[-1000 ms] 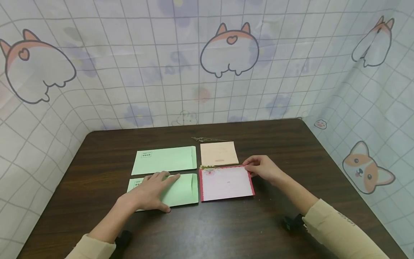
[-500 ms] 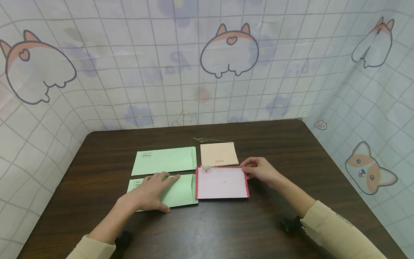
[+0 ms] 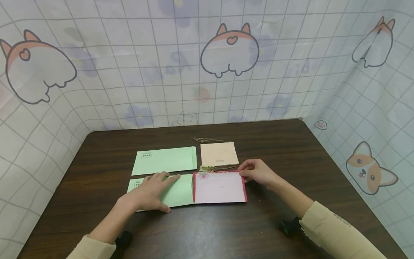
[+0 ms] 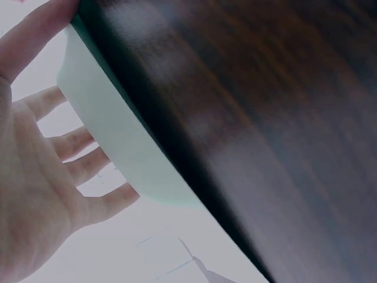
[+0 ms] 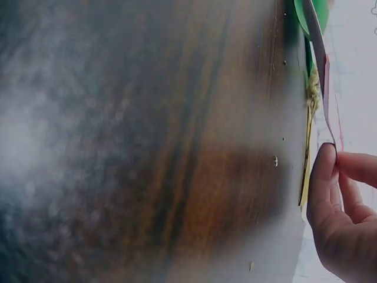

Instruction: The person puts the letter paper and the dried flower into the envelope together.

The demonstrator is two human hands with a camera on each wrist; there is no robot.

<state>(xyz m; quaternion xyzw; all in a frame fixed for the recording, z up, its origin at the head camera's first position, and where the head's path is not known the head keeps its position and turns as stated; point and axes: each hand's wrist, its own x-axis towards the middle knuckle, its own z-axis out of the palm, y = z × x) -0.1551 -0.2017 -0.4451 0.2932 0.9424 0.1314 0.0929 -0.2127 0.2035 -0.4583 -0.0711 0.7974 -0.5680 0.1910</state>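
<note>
From the head, our left hand [image 3: 149,192] rests spread on a green envelope [image 3: 178,190], our right hand [image 3: 258,172] pinches the pink card [image 3: 220,189] at its right end, and the card could bend if an edge catches; we count two envelopes, one pink card, one tan card [image 3: 219,154], two dry sprigs [image 3: 207,139]. Left wrist: straight fingers [image 4: 87,167]; right wrist: pinching fingertips [image 5: 324,154].

The tabletop [image 3: 207,232] is dark brown, glossy and wood-grained. On it lie a far green envelope [image 3: 165,160] and — just in front — a near green envelope [image 3: 178,190]. Right of the far one sits a beige card [image 3: 219,153], a dried sprig [image 3: 202,140] behind it, a flowering sprig [image 3: 207,168] before it.
</note>
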